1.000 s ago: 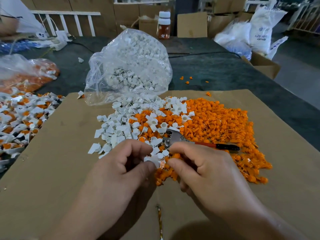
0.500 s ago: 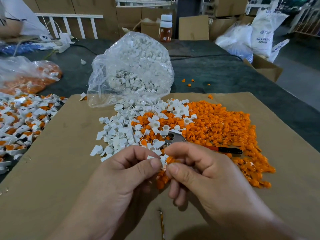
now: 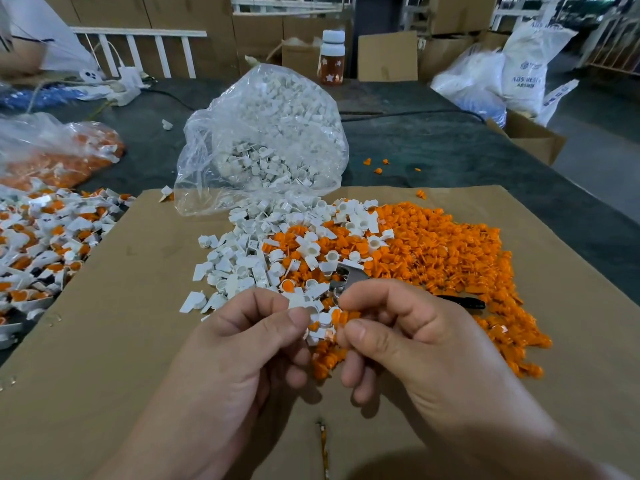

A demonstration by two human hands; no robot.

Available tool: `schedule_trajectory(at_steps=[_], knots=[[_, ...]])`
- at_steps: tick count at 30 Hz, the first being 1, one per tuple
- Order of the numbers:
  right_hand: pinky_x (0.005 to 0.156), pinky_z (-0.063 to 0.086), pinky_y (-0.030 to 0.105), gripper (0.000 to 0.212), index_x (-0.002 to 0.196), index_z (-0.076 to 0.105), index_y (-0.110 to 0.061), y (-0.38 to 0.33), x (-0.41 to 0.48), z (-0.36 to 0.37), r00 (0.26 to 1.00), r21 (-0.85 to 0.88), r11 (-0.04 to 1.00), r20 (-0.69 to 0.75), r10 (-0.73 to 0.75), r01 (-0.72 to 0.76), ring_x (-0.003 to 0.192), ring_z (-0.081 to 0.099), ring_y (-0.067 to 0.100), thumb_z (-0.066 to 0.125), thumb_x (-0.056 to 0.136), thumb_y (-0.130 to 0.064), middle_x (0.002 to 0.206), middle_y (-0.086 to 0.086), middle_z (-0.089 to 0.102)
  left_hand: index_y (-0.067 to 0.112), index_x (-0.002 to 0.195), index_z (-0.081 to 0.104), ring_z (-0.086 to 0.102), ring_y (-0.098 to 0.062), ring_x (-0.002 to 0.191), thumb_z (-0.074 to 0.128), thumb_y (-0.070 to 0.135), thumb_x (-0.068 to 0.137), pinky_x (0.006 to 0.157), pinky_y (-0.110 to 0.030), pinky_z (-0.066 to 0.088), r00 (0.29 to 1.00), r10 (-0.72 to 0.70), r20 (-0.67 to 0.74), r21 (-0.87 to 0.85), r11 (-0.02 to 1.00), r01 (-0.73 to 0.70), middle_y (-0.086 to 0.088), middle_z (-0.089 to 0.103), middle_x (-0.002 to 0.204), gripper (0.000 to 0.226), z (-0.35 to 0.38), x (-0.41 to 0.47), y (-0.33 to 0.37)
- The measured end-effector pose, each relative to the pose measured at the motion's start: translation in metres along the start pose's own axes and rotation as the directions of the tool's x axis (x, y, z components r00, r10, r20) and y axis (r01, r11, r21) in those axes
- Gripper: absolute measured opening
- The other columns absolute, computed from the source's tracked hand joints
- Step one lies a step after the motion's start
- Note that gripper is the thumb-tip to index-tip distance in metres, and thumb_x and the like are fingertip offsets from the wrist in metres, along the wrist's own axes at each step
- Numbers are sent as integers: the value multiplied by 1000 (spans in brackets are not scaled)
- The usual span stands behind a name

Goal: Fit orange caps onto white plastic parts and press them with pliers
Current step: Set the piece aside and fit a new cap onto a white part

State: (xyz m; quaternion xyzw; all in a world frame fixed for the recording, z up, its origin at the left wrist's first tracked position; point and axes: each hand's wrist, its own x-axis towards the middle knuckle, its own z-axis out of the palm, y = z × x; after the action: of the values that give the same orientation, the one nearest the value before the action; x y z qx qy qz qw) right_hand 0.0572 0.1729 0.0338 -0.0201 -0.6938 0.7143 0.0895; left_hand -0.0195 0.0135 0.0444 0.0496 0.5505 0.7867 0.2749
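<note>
My left hand [image 3: 256, 344] pinches a small white plastic part [image 3: 304, 304] between thumb and forefinger. Facing it, my right hand [image 3: 398, 337] pinches an orange cap [image 3: 338, 317]; cap and part sit close together above the brown cardboard sheet [image 3: 121, 323]. Behind my hands spreads a pile of loose white parts [image 3: 242, 261], and to its right a large pile of orange caps [image 3: 433, 251]. The pliers [image 3: 346, 280] lie on the piles just beyond my right fingers, metal jaws left, dark handle [image 3: 464, 302] pointing right.
A clear plastic bag of white parts [image 3: 266, 140] stands at the cardboard's far edge. At the left lie a heap of assembled white-and-orange pieces [image 3: 41, 237] and a bag of orange pieces [image 3: 52, 154]. A bottle [image 3: 332, 57], boxes and white sacks [image 3: 519, 67] stand at the back.
Both hands have lifted slightly off the piles and come together, the left with a white part, the right with an orange cap. The pliers have not moved.
</note>
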Motion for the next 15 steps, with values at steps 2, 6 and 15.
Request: schedule_trajectory(at_steps=[2,6,15], knots=[[52,51,26,19,101,70,-31,-1,1,1,1000,24,1000,-4,-4,4,55,65,20,64,87,-19,75,8,69,16,58,68,52,-17,43,78,19,47,35,-23,43,1000,24,5,2,1000,-24,-9,54,53,15,-1,1,-1],[51,52,25,21,96,69,-32,-3,1,3,999,68,997,-8,32,-32,55,66,21,67,82,-16,74,8,69,15,72,75,56,-16,45,77,18,49,35,-22,43,997,77,16,26,997,-78,-9,58,58,22,-1,3,-4],[57,52,18,10,92,63,-38,-3,-6,6,980,-511,849,-58,-190,134,68,66,8,64,84,-31,81,-9,65,15,67,64,56,-30,48,81,3,65,42,-30,46,988,139,65,266,952,-151,-22,61,58,21,-2,0,-9]])
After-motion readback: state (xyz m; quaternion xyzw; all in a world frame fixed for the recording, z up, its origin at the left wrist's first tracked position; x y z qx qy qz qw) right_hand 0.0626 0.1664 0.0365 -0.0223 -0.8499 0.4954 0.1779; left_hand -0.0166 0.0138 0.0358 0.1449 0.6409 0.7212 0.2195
